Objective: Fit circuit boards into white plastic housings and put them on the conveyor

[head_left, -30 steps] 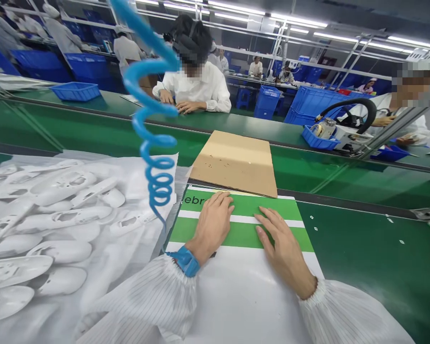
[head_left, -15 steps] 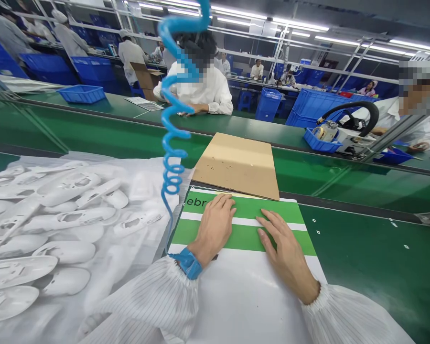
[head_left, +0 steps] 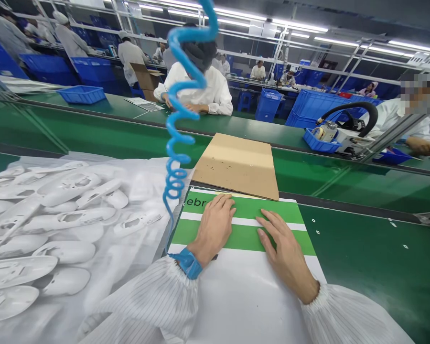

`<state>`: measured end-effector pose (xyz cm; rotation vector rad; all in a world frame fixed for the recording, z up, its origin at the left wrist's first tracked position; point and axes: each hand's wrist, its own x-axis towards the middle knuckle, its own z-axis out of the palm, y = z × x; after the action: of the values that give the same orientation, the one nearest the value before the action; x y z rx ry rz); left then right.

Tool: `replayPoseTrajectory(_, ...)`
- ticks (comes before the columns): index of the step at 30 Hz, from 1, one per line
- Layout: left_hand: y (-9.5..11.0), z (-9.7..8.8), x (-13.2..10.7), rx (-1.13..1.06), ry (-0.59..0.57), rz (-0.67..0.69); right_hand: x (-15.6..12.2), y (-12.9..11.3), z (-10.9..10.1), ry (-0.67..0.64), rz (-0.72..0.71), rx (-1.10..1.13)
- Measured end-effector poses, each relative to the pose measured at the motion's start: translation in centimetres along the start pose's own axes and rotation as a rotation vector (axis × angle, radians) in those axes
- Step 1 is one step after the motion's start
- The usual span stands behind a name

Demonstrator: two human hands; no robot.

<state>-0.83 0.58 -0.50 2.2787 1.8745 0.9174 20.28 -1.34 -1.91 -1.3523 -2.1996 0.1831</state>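
Note:
My left hand lies palm down on a white board with green bands, its fingers stretched forward and covering part of the printed letters. To its right, my right hand rests on the same board with the fingers spread. Neither hand holds anything. A blue wrist strap goes round my left wrist, and a coiled blue cord rises from it. Just beyond the board a flat piece of brown cardboard leans against the green partition.
Many white plastic shells lie on white sheeting at the left. Small white bits dot the green bench at the right. Across the partition sit a person in white, a blue tray and a small blue bin with parts.
Both my hands stay where they were on the board. The coiled cord has swung slightly to the right. A co-worker's hand at the far right has shifted.

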Motion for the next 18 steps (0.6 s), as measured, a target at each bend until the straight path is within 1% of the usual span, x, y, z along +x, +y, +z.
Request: replayPoseTrajectory(18, 0.1, -0.2, -0.02, -0.006, -0.023, -0.013, 0.04, -0.12, -0.13, -0.005, 0.007, 0.009)
